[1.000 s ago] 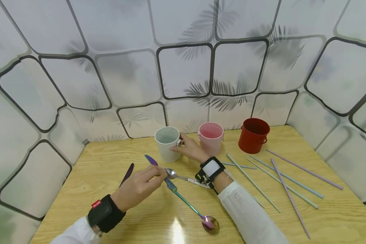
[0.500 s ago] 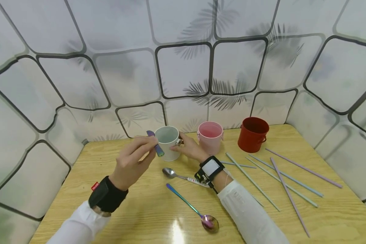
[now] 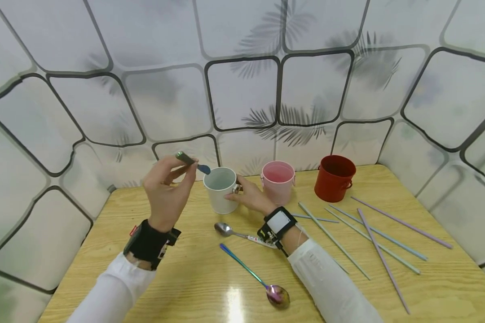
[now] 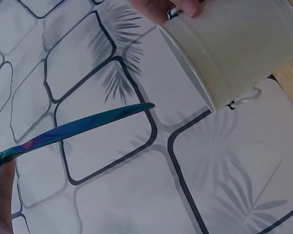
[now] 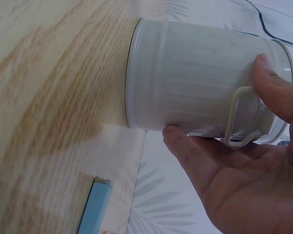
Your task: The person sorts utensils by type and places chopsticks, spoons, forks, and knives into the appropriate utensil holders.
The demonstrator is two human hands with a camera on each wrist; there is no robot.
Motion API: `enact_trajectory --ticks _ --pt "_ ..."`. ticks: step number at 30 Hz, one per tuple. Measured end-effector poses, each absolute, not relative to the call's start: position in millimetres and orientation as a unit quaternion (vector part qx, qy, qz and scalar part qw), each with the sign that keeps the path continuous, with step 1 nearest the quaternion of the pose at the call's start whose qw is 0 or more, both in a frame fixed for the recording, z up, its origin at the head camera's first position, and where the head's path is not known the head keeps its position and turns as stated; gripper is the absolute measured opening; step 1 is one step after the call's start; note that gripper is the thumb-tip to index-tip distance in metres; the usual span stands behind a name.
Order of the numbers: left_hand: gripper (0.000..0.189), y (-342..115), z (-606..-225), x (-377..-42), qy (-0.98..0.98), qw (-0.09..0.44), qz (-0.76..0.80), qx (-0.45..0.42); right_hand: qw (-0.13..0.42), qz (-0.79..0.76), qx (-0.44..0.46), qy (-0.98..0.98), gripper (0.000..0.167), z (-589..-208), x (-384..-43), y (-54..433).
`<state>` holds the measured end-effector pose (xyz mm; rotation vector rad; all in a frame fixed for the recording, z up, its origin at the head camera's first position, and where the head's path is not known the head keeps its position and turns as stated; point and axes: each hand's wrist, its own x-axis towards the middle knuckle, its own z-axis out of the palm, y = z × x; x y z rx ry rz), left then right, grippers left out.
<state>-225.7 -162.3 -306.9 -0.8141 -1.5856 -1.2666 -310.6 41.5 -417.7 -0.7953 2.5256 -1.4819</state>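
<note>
In my left hand [image 3: 167, 190] I pinch a table knife [image 4: 88, 124] with a shiny blue-purple-green finish. Its blade tip points at the rim of a small white bucket [image 3: 223, 197], just left of the opening and apart from it. My right hand [image 3: 253, 196] grips that bucket on its right side, by the small side handle; the right wrist view shows the thumb on the wall [image 5: 185, 73] and the other fingers around the far side. The bucket stands upright on the table. A silver spoon with a patterned handle [image 3: 262, 242] lies before it, nearer me a long rainbow-coloured spoon [image 3: 278, 296].
A pink bucket [image 3: 279, 188] and a red bucket [image 3: 331, 188] stand in a row right of the white one. Several pastel sticks [image 3: 381, 260] lie on the right half of the wooden table [image 3: 105, 251]. Patterned cloth [image 3: 242, 94] hangs behind and at the sides.
My left hand has lifted the knife off the table, up and leftward beside the white bucket, and turned it so that the blade points at the rim. My right hand stays in place.
</note>
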Motion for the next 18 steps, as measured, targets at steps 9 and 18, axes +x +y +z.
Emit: enact_trajectory --ticks 9,18 --pt "0.011 -162 -315 -244 -0.641 0.433 -0.566 -0.285 0.060 -0.488 -0.249 0.834 0.074 -418 -311 40" --pt "0.012 -155 -355 -257 -0.702 0.362 -0.561 -0.250 0.055 -0.486 -0.252 0.835 0.073 -419 -312 39"
